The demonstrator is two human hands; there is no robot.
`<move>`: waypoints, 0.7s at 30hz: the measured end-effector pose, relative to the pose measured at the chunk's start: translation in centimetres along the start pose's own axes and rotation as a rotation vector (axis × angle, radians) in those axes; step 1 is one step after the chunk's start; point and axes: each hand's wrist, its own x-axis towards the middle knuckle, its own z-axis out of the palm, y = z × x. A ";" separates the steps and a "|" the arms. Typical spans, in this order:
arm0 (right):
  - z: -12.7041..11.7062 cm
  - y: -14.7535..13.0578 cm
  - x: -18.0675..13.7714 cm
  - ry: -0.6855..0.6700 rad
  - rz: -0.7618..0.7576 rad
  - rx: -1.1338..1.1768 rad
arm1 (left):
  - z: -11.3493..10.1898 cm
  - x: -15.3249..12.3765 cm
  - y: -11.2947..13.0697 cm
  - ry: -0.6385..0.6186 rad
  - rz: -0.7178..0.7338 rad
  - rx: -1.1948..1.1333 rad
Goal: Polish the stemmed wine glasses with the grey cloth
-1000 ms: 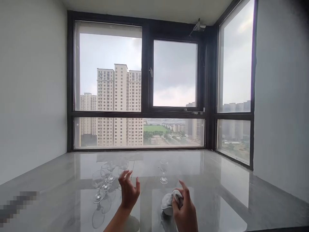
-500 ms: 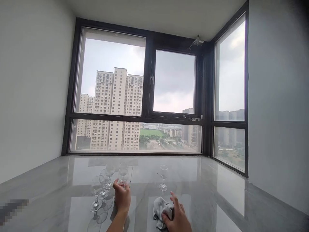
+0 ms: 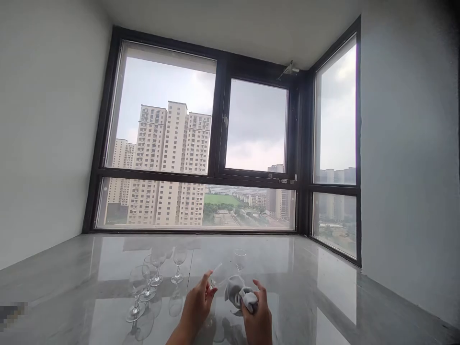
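My left hand [image 3: 199, 298] is closed around a clear stemmed glass [image 3: 217, 276], which tilts to the right with its bowl above my fingers. Its lower part is hidden by the hand. A crumpled grey cloth [image 3: 235, 291] is bunched in my right hand [image 3: 257, 306], with the index finger raised off it. The cloth is close to the held glass; whether they touch I cannot tell. Another stemmed glass [image 3: 240, 259] stands just behind the cloth, its foot hidden. To the left, several more stemmed glasses [image 3: 137, 283] stand upright in a group, with one [image 3: 179, 258] nearest my left hand.
The glasses stand on a glossy grey marble-look surface [image 3: 302, 306] full of reflections. Dark-framed windows [image 3: 215, 179] close off the back and the right corner. Pale walls [image 3: 406, 167] rise at both sides. A blurred dark patch [image 3: 12, 314] lies at the far left edge.
My left hand has moved right, away from the glass group, with a tilted glass in it. My right hand has lifted the cloth slightly and gathered it up. The view has shifted a little.
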 end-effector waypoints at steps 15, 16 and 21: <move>2.3 -3.5 4.8 0.137 -0.198 -0.048 | 0.0 -0.2 0.0 -0.105 -0.001 0.085; 2.0 -2.9 4.8 0.166 -0.153 -0.055 | 0.1 -0.1 0.0 -0.061 0.002 0.051; 3.3 0.4 1.7 0.070 -0.040 0.028 | 0.2 0.3 -0.1 0.204 0.061 -0.093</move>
